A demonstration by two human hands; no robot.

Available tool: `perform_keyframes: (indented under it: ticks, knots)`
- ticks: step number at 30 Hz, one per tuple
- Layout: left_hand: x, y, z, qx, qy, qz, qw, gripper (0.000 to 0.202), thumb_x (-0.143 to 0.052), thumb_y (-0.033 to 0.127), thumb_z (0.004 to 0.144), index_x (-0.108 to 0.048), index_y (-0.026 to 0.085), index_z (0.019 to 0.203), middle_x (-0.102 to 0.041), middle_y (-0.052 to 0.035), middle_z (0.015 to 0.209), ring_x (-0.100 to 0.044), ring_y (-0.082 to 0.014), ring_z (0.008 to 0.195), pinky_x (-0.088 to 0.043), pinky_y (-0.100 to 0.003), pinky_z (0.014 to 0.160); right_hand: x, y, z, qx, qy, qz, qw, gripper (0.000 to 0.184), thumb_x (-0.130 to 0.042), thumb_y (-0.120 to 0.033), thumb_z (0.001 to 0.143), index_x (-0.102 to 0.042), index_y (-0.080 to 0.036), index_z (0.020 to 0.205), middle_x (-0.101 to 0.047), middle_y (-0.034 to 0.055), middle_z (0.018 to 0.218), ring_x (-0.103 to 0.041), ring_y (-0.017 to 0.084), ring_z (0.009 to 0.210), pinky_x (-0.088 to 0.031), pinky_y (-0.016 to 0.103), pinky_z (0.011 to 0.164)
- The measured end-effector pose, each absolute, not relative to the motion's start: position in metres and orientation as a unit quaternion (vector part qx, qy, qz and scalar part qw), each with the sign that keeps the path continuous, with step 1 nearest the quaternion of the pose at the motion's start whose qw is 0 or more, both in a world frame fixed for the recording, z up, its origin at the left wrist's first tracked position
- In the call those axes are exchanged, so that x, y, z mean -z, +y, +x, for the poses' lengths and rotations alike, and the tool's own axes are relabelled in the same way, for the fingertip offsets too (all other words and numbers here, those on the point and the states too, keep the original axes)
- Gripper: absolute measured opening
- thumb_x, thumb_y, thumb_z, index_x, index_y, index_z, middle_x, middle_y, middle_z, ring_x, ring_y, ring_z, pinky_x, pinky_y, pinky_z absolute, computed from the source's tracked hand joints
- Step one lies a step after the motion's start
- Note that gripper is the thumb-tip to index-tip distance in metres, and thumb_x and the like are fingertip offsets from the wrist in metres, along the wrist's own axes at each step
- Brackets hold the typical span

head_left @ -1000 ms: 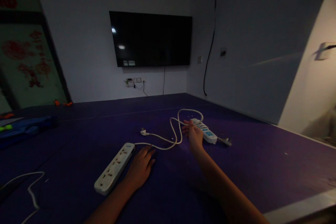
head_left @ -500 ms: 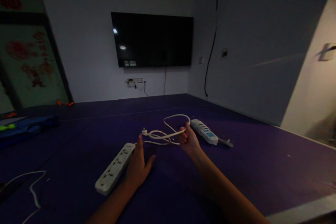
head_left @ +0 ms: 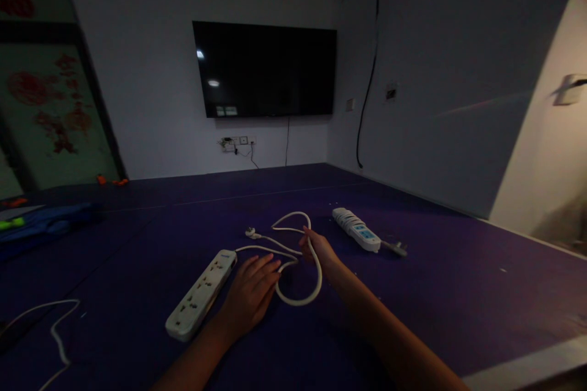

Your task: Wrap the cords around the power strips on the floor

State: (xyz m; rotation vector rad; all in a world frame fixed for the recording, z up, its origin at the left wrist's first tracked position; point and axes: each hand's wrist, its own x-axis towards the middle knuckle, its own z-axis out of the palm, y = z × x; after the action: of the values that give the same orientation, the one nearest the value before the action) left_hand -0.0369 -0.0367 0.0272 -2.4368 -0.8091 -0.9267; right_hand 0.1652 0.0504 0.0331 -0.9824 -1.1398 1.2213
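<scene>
Since a moment ago the right hand [head_left: 318, 250] has drawn the white cord [head_left: 298, 302] nearer, fingers clenched round its loop, right of the white power strip [head_left: 199, 296]. Beside that strip the left hand [head_left: 250, 294] lies flat, fingers released, tips at the cord. Farther right of the strip sits a second power strip [head_left: 356, 229]; past it the purple surface [head_left: 458, 281] runs wide to the wall.
</scene>
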Motion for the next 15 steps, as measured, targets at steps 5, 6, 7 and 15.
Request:
perform_keyframes:
  ticks: [5, 6, 7, 15]
  knots:
    - [-0.023, -0.032, -0.033, 0.343, -0.280, -0.881, 0.164, 0.027, -0.037, 0.012, 0.090, -0.050, 0.019, 0.113, -0.065, -0.0068, 0.114, -0.053, -0.0177, 0.116, -0.042, -0.042, 0.099, -0.026, 0.057, 0.174, -0.408, -0.509, -0.525, 0.547, 0.036, -0.048, -0.042, 0.078, -0.060, -0.013, 0.060, -0.050, -0.0012, 0.044, -0.042, 0.009, 0.035, -0.031, 0.021, 0.040]
    - [-0.022, -0.032, -0.033, 0.353, -0.277, -0.879, 0.161, 0.027, -0.037, 0.012, 0.090, -0.050, 0.019, 0.112, -0.065, -0.0068, 0.112, -0.055, -0.0173, 0.114, -0.043, -0.041, 0.098, -0.025, 0.059, 0.176, -0.381, -0.511, -0.541, 0.548, 0.031, -0.051, -0.038, 0.076, -0.061, -0.013, 0.062, -0.053, 0.0006, 0.047, -0.046, 0.011, 0.039, -0.034, 0.022, 0.043]
    - [-0.021, -0.032, -0.034, 0.365, -0.274, -0.875, 0.159, 0.027, -0.036, 0.011, 0.090, -0.050, 0.019, 0.112, -0.066, -0.0071, 0.110, -0.056, -0.0171, 0.111, -0.045, -0.040, 0.097, -0.024, 0.060, 0.179, -0.363, -0.514, -0.551, 0.549, 0.026, -0.054, -0.034, 0.074, -0.063, -0.012, 0.064, -0.057, 0.0024, 0.052, -0.052, 0.013, 0.045, -0.037, 0.023, 0.046]
    - [-0.018, -0.039, -0.041, 0.420, -0.266, -0.850, 0.175, 0.030, -0.037, 0.008, 0.085, -0.050, 0.018, 0.109, -0.067, -0.0092, 0.099, -0.062, -0.0182, 0.097, -0.050, -0.036, 0.087, -0.021, 0.053, 0.186, -0.081, -0.613, -0.651, 0.439, 0.082, -0.066, -0.017, 0.064, -0.033, -0.019, 0.140, -0.040, 0.0155, 0.139, -0.039, 0.032, 0.125, -0.035, 0.041, 0.096]
